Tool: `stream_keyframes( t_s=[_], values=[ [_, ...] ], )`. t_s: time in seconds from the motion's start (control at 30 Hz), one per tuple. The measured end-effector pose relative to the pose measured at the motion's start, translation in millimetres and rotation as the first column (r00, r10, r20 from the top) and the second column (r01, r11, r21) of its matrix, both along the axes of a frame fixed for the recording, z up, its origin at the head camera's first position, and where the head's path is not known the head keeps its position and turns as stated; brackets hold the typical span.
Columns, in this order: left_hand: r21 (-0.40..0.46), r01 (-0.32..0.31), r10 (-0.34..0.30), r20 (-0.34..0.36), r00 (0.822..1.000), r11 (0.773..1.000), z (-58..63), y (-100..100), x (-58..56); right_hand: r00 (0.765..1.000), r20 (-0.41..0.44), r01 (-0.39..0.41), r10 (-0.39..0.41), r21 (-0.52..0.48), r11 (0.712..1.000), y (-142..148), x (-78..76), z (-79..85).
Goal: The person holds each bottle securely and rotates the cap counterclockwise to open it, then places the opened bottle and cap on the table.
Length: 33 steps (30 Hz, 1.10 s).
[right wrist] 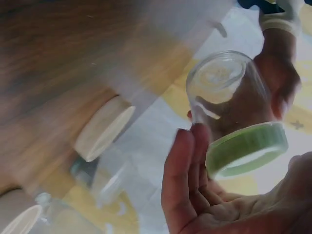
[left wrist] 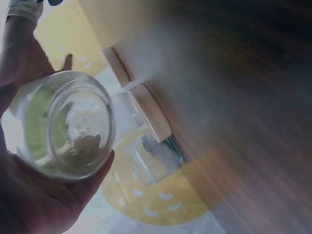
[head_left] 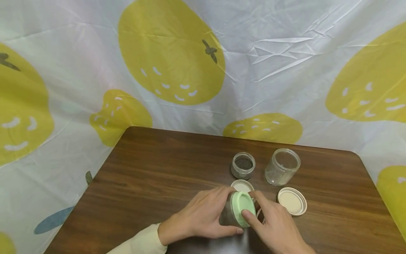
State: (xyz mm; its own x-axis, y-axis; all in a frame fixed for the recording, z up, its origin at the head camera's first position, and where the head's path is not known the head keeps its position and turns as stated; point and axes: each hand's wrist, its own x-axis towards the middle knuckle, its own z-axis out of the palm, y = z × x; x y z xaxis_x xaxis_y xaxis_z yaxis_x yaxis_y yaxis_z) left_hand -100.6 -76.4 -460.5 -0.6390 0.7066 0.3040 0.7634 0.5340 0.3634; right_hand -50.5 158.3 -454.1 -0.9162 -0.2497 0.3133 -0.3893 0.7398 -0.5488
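A clear glass jar (head_left: 227, 213) with a pale green lid (head_left: 243, 209) is tilted over the near part of the table, its lid turned towards the right. My left hand (head_left: 203, 215) grips the jar's body, thumb below and fingers above. My right hand (head_left: 277, 222) holds the lid by its rim between thumb and fingers. In the left wrist view the clear base of the jar (left wrist: 80, 131) faces the camera. The right wrist view shows the lid (right wrist: 248, 146) seated on the jar's mouth, my fingers (right wrist: 180, 170) beside it.
Behind my hands stand a small open glass jar (head_left: 243, 167) with dark contents and a larger open glass jar (head_left: 280, 171). Two cream lids lie on the wooden table (head_left: 152, 169): one (head_left: 241, 184) just behind the held jar, another (head_left: 291, 201) to the right. A patterned curtain (head_left: 253, 88) hangs behind.
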Motion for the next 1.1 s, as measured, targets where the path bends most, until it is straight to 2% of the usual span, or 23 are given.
stream_keyframes(
  t_s=[0.13, 0.3, 0.47, 0.83, 1.1],
  values=[
    [0.021, 0.008, -0.007, -0.062, 0.998, 1.000, 0.7, 4.0, 0.3, 0.995, -0.007, 0.104, -0.103, 0.102, 0.989, -7.3, 4.0, 7.8],
    [0.041, 0.029, -0.024, -0.108, 0.994, 0.999, 0.4, 6.8, 0.4, 0.991, -0.011, 0.136, -0.136, 0.102, 0.985, -13.7, 6.9, 8.8],
    [0.053, 0.045, -0.038, -0.121, 0.992, 0.998, 0.5, 6.4, 1.1, 0.995, -0.041, 0.098, -0.096, 0.045, 0.994, -13.8, 7.5, 7.4],
    [0.092, 0.092, -0.080, -0.134, 0.988, 0.991, -1.9, 6.9, 1.5, 0.999, -0.042, -0.016, 0.014, -0.042, 0.999, -7.2, 4.9, 4.0],
    [0.075, 0.087, -0.073, -0.164, 0.984, 0.993, -0.6, 7.2, 1.7, 0.998, -0.058, -0.042, 0.039, -0.060, 0.997, -4.9, 3.3, 0.9]
  ],
)
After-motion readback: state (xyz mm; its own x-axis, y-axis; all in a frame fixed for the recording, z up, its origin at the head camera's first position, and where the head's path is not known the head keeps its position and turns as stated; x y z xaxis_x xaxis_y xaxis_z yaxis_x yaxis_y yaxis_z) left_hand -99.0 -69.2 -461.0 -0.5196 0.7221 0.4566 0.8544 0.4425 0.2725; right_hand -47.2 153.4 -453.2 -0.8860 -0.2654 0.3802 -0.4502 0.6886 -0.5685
